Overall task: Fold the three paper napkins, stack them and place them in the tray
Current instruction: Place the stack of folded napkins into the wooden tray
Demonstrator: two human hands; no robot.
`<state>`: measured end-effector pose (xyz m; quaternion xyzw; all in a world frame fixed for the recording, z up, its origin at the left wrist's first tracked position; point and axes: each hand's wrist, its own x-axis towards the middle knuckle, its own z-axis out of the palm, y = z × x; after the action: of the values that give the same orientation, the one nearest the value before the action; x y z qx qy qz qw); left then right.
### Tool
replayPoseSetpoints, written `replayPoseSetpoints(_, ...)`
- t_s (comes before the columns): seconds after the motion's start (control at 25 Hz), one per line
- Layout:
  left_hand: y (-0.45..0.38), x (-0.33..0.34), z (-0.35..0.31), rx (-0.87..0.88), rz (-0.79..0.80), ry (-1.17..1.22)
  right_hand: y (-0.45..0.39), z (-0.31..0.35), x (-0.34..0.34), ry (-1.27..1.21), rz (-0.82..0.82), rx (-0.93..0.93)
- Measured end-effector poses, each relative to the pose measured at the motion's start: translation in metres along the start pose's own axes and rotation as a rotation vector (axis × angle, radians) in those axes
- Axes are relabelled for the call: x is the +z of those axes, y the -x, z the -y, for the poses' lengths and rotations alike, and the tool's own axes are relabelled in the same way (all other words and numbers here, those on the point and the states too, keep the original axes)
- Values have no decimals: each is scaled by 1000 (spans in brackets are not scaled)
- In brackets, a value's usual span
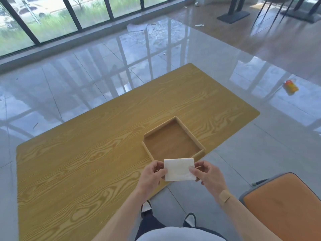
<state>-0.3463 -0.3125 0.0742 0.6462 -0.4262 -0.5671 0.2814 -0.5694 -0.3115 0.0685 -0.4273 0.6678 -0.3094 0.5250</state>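
Head view shows us holding the folded napkins in both hands, just above the near edge of the table. Our left hand pinches the left side, with the thumb on top and the fingers under. Our right hand pinches the right side the same way. Both hands are closed tight on the paper. It looks like one neat white block. We cannot tell how many napkins are in it, because the edges are too small to count.

Just past our grip sits the wooden tray. It has nothing in it yet. Its near rim is almost touching the far edge of the napkins. So we think the folding is done, and putting them in is the step left.

What could go wrong? The paper is soft and light. If one hand lets go first, the stack could slide apart or flop open. If we come in too low, the far edge could bump the tray's near rim and bend. The tray also sits turned a bit from our grip, so the stack could land crooked.

Farther off, past the table, is the shiny floor.
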Motion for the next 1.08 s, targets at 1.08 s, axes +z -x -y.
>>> replayPoseSetpoints(1.08,-92,-14,21,-109,-150,9,-149,32,25,414,274,44)
